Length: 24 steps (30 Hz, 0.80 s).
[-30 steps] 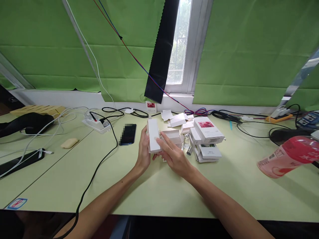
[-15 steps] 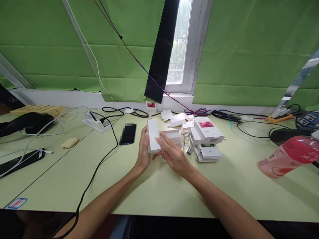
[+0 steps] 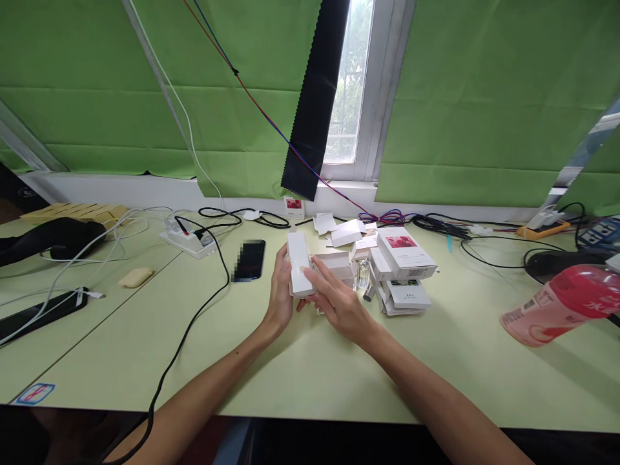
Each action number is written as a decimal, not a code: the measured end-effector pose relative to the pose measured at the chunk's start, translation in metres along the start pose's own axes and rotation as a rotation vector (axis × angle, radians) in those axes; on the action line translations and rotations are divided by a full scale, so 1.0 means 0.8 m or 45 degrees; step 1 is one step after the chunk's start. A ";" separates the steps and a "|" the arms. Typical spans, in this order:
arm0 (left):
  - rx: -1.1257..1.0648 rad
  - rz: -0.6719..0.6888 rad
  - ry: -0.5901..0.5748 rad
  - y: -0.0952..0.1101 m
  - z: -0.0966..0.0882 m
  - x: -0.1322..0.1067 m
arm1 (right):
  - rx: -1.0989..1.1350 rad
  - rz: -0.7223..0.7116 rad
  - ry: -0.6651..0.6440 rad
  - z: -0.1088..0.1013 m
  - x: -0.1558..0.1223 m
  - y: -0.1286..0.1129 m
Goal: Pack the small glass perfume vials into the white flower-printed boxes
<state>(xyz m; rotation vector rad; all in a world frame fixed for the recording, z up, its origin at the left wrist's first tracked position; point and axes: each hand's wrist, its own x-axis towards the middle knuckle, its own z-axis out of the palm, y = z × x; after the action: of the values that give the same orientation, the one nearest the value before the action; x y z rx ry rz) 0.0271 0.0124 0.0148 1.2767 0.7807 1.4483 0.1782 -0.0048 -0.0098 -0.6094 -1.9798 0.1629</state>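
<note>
White cardboard forms the slim carton (image 3: pixel 299 261), which stands upright just above the pale green desk (image 3: pixel 300 374), in front of a clutter of small white boxes (image 3: pixel 346 234). The left hand (image 3: pixel 279 294) clasps its left edge, fingers closed narrowly behind it and thumb on the near side. The right hand (image 3: pixel 341 307) presses a forefinger across its lower front face and curls the other fingers under its bottom end. A small glass bottle (image 3: pixel 362 274) and a stack of printed boxes (image 3: pixel 405 258) lie just to the right, and a black phone (image 3: pixel 249 259) lies to the left.
</note>
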 end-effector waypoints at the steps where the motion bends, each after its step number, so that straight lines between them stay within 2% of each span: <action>1: -0.001 -0.004 0.001 0.000 0.000 0.000 | 0.001 -0.003 0.001 0.000 0.000 0.000; 24: 0.074 -0.047 0.039 -0.003 -0.001 -0.002 | 0.006 -0.006 -0.016 0.002 -0.001 0.001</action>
<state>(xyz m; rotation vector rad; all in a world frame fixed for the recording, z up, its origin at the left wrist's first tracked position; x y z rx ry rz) 0.0271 0.0112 0.0122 1.2799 0.8681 1.4272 0.1773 -0.0045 -0.0113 -0.6024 -1.9924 0.1690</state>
